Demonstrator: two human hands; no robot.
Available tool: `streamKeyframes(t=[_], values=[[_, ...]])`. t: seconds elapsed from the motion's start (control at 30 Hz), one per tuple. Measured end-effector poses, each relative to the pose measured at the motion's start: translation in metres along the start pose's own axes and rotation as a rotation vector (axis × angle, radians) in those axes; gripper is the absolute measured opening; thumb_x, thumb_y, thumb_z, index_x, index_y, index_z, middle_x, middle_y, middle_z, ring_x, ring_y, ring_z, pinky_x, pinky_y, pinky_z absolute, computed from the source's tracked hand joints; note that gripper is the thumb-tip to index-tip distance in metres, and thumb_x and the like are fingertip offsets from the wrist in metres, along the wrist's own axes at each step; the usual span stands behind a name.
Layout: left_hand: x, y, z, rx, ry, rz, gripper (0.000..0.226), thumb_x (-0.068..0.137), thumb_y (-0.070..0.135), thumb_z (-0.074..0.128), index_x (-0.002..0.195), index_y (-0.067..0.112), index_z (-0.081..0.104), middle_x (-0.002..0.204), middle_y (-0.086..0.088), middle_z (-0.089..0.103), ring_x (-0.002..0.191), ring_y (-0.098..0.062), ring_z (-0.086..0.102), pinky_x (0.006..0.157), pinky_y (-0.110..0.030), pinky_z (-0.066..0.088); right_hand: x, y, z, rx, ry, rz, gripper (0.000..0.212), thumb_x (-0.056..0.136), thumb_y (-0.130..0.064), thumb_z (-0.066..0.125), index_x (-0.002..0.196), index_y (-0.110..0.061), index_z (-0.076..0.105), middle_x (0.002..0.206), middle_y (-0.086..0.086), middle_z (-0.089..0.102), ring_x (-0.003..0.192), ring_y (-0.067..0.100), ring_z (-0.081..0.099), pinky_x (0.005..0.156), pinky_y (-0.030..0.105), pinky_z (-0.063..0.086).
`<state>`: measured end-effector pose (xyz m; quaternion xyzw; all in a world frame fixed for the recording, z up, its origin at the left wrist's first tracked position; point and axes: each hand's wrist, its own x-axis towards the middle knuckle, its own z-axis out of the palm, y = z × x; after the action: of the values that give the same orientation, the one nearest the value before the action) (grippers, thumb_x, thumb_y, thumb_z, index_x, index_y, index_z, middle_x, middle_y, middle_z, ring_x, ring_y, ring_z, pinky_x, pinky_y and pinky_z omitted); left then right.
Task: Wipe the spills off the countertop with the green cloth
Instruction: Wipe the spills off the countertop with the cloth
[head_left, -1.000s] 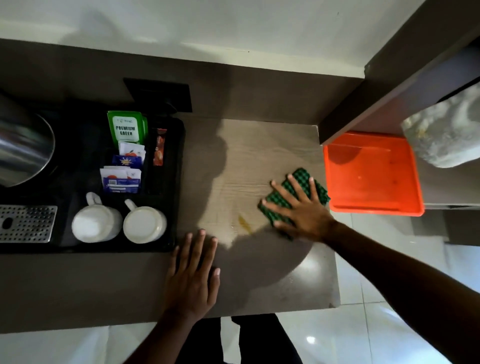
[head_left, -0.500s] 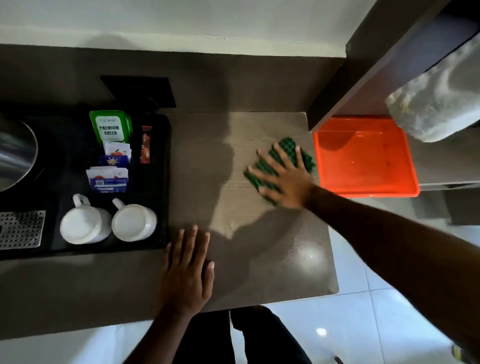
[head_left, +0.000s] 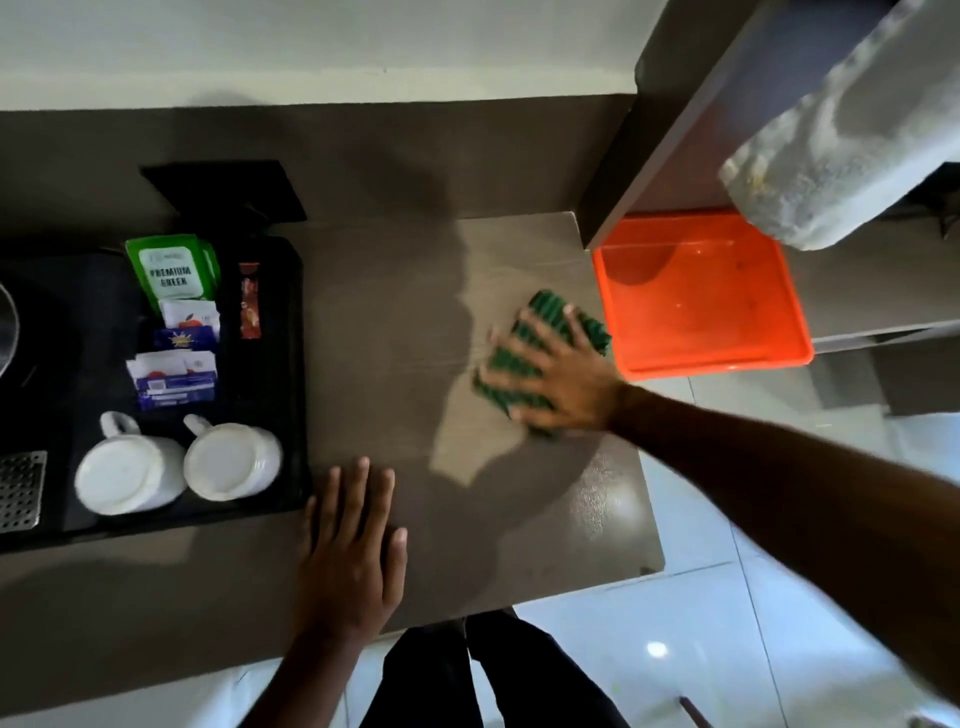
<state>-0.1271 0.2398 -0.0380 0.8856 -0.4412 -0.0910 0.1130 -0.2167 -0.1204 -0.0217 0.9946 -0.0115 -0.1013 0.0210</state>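
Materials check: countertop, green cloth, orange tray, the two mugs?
Countertop: probably laminate, matte wood-grain top with a glossier speckled front strip that shows glare.
Green cloth: soft woven or knit fabric, dark stripes, flattened under the right hand.
Orange tray: looks like moulded plastic, glossy, slightly translucent.
Mugs: likely glazed white ceramic, smooth, upside down.

You see a green, dark-striped cloth (head_left: 540, 332), an orange tray (head_left: 727, 358), white mugs (head_left: 130, 467) on a black tray (head_left: 291, 364), and a grey-brown countertop (head_left: 389, 312).
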Motion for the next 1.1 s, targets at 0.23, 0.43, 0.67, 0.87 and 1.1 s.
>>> streamKeyframes(t=[0.23, 0.43, 0.67, 0.87, 1.1], values=[[0.002, 0.003, -0.008, 0.0, -0.042, -0.025, 0.062, 0.097, 0.042, 0.037, 0.154, 0.017, 0.043, 0.164, -0.012, 0.035, 0.152, -0.036, 0.031, 0.12, -0.054, 0.025, -0.01, -0.168, -0.009, 0.446, 0.035, 1.01, 0.063, 0.096, -0.07, 0.028, 0.157, -0.052, 0.019, 0.173, 0.001, 0.012, 0.156, 0.047, 0.003, 0.11, 0.085, -0.002], [0.003, 0.006, -0.011, -0.015, -0.037, -0.015, 0.063, 0.101, 0.047, 0.027, 0.151, 0.014, 0.048, 0.161, -0.015, 0.04, 0.151, -0.036, 0.03, 0.119, -0.054, 0.025, -0.128, -0.126, 0.02, 0.114, -0.056, -0.08, 0.06, 0.096, -0.072, 0.035, 0.153, -0.054, 0.032, 0.171, -0.002, 0.021, 0.156, 0.045, 0.011, 0.111, 0.082, 0.017], [0.003, 0.007, -0.014, -0.021, 0.007, -0.023, 0.061, 0.097, 0.042, 0.037, 0.149, 0.014, 0.05, 0.16, -0.015, 0.041, 0.149, -0.036, 0.036, 0.117, -0.056, 0.031, -0.137, -0.172, 0.007, 0.386, -0.134, 0.936, 0.068, 0.094, -0.074, 0.021, 0.158, -0.049, 0.017, 0.172, 0.001, 0.007, 0.157, 0.04, -0.001, 0.117, 0.078, 0.005], [-0.001, 0.004, -0.006, 0.023, 0.093, -0.007, 0.061, 0.096, 0.041, 0.042, 0.151, 0.015, 0.048, 0.16, -0.013, 0.043, 0.149, -0.032, 0.037, 0.115, -0.056, 0.033, -0.054, -0.228, -0.012, 0.627, -0.226, 1.491, 0.069, 0.094, -0.066, 0.015, 0.159, -0.049, 0.001, 0.166, 0.002, -0.026, 0.154, 0.04, -0.024, 0.118, 0.073, -0.008], [0.001, 0.005, -0.003, 0.018, 0.072, -0.014, 0.062, 0.1, 0.046, 0.03, 0.144, 0.01, 0.055, 0.154, -0.02, 0.048, 0.142, -0.041, 0.044, 0.113, -0.057, 0.033, 0.006, -0.204, -0.019, 0.499, -0.031, 0.82, 0.061, 0.097, -0.058, 0.036, 0.157, -0.048, 0.024, 0.172, 0.01, 0.016, 0.154, 0.051, 0.004, 0.114, 0.079, 0.005]])
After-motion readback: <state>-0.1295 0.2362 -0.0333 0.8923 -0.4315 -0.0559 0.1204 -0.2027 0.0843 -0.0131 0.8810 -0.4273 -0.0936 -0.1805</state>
